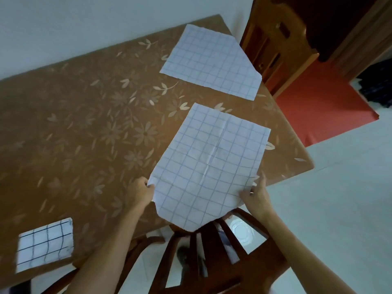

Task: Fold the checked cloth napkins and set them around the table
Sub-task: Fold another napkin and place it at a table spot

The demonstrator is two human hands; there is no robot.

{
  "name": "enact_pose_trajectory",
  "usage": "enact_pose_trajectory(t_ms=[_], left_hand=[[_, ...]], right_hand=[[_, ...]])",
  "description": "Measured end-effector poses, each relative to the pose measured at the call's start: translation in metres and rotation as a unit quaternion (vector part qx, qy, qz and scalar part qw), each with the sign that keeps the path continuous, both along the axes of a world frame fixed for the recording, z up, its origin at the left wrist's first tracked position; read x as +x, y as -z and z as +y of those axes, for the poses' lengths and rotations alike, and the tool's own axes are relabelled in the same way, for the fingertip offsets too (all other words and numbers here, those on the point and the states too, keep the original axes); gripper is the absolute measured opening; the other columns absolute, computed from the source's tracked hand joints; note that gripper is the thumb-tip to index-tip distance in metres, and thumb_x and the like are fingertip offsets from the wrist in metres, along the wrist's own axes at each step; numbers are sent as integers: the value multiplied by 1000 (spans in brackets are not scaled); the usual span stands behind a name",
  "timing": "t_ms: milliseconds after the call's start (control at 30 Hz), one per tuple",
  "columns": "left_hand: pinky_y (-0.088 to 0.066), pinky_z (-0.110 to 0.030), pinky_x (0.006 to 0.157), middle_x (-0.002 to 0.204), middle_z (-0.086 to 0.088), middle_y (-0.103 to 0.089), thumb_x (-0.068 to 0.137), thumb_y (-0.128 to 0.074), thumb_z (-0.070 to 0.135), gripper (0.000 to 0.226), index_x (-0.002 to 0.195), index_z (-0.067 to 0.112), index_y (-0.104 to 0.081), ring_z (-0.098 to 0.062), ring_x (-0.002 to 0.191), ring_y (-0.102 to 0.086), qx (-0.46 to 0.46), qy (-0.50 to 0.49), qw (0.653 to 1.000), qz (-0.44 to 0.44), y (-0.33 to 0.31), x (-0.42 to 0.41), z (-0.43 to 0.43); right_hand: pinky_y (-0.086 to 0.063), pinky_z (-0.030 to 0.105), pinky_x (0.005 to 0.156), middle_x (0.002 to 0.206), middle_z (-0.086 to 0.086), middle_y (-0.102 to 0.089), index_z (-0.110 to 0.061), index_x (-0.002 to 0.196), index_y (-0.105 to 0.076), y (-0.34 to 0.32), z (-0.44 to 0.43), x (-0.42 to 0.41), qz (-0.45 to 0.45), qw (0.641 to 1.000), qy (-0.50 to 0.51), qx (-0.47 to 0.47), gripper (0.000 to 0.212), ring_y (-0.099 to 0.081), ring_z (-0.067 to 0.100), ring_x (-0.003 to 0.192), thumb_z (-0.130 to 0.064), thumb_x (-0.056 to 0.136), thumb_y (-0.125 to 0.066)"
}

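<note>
A white napkin with a blue check lies spread on the brown flowered table, its near end hanging over the table's edge, a crease running down its middle. My left hand pinches its near left corner. My right hand grips its near right corner. A second spread checked napkin lies flat at the far right corner of the table. A small folded napkin with a dark check rests at the near left edge.
A dark wooden chair stands tucked under the table just below the held napkin. Another wooden chair stands at the far right. A red mat lies on the pale floor at right. A wall borders the table's far side.
</note>
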State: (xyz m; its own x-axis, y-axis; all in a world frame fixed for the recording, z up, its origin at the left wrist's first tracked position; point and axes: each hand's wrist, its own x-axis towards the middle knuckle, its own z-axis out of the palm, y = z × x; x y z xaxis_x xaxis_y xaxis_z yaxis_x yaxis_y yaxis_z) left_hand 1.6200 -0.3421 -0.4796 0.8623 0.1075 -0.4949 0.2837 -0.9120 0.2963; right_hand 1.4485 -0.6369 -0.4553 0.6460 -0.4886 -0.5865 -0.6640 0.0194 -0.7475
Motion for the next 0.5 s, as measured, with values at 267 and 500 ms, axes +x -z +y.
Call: enact_pose_trajectory(t_ms=[267,500], left_hand=[[-46,-21,75,120,8,-61,101,-44,11,33,119,25,-67,-11,97,-58,-159,-33,987,9,-49,-47,110],[-58,-32,88,97,3,-78,91,-56,-9,34,102,17,-74,-11,90,-74,-257,-53,963,55,-67,-73,165]], right_hand=[[-52,62,87,101,23,-69,-11,100,-74,-29,53,18,-51,995,-34,75,49,-66,41,92,9,92,-31],[-59,33,84,105,3,-74,-9,106,-74,-47,69,5,-66,974,-193,95,53,-71,15,96,23,89,-35]])
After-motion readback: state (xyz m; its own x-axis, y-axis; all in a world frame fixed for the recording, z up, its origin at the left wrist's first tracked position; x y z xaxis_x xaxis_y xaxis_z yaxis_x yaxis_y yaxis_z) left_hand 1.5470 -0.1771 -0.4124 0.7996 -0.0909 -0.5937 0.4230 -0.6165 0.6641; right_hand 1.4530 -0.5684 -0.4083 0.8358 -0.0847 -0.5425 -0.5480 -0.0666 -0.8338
